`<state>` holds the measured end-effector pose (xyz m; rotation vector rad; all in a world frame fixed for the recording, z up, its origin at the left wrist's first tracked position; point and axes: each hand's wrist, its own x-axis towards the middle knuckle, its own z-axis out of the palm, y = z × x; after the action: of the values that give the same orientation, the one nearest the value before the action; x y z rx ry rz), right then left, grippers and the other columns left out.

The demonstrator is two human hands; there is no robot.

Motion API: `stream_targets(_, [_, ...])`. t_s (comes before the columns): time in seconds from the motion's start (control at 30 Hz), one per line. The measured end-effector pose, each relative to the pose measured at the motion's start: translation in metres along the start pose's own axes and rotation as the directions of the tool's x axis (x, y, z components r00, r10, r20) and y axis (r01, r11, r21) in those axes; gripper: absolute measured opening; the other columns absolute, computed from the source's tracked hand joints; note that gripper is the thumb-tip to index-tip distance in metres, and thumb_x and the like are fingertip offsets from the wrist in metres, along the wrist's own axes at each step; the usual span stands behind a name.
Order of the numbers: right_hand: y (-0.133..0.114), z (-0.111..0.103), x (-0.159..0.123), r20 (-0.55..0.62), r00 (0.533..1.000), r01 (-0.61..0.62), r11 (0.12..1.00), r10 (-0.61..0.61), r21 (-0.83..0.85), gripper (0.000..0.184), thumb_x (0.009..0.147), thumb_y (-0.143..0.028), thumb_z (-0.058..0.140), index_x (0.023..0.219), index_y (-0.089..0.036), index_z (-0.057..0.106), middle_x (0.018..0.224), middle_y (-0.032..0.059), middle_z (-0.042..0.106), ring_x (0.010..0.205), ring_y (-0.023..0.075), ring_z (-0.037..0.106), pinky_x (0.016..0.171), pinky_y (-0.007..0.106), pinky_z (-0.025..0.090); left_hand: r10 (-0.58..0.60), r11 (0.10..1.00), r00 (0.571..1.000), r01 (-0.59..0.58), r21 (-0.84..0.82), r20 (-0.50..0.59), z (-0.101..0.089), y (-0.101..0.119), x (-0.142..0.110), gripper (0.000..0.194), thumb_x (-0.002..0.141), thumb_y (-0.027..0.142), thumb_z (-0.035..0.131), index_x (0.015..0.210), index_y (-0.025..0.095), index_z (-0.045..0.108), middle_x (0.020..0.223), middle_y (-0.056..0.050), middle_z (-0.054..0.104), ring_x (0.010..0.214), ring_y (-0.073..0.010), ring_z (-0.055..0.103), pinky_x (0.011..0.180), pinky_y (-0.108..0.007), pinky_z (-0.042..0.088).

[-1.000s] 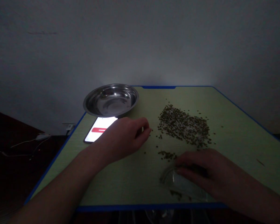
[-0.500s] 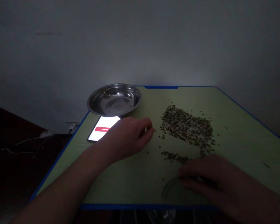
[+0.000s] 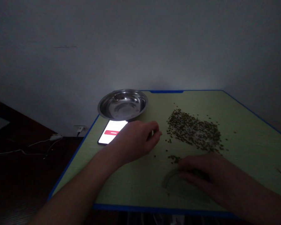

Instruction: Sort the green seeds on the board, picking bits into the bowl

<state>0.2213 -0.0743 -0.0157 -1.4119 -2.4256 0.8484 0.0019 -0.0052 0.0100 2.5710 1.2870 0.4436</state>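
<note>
My left hand (image 3: 140,137) is held above the table, left of the seeds, its thumb and index finger pinched together. Whatever is at those fingertips is too small and dim to name. My right hand (image 3: 206,175) is low over the near side of the table, fingers closed at the edge of a small cluster of seeds (image 3: 173,158). Beneath it shows the faint rim of a clear round dish (image 3: 167,178); whether the fingers grip it, I cannot tell. Farther back spreads a larger patch of small dark seeds or beans (image 3: 194,128), with paler bits among them.
A shiny metal basin (image 3: 124,106) stands at the table's far left. A lit phone (image 3: 111,132) lies in front of it, partly behind my left wrist. The pale green table (image 3: 126,184) has a blue edge and meets a wall. A plug and white cables (image 3: 55,137) are at left.
The view has shifted, so table things appear farther right. My right hand has moved left over the table and covers more of the small seed cluster. The left hand keeps its pinch.
</note>
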Motion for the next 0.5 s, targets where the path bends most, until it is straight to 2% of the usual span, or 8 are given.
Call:
stream_targets(0.17, [-0.008,0.0,-0.006,0.04,0.999,0.035,0.999,-0.036,0.027,0.021,0.091,-0.032,0.051,0.083,-0.029,0.071,0.082,-0.0023,0.074,0.072,0.0171,0.068,0.063,0.028,0.048,0.0,1.0,1.0,0.0,-0.012,-0.003,0.0,0.001,0.0,0.022,0.091,0.03,0.048,0.08,0.017,0.062,0.057,0.003,0.058,0.048,-0.0082,0.047,0.051,-0.024,0.026])
stream_targets(0.37, [-0.005,0.004,-0.014,0.021,0.999,0.033,0.999,-0.033,0.003,0.022,0.093,-0.038,0.049,0.088,-0.032,0.069,0.089,-0.0024,0.074,0.08,0.019,0.068,0.069,0.031,0.05,0.008,1.0,1.0,-0.008,-0.011,-0.004,0.0,0.0,-0.001,0.021,0.09,0.029,0.049,0.08,0.017,0.062,0.058,0.003,0.059,0.049,-0.0082,0.048,0.051,-0.025,0.026])
stream_targets(0.5, [-0.007,0.002,-0.008,0.002,0.998,0.06,0.998,-0.06,-0.004,0.022,0.092,-0.034,0.05,0.082,-0.03,0.07,0.086,-0.0017,0.075,0.074,0.0182,0.068,0.063,0.029,0.048,0.012,1.0,1.0,-0.012,-0.004,-0.006,0.0,0.001,-0.001,0.021,0.091,0.029,0.048,0.08,0.017,0.062,0.057,0.003,0.058,0.048,-0.008,0.047,0.051,-0.025,0.025])
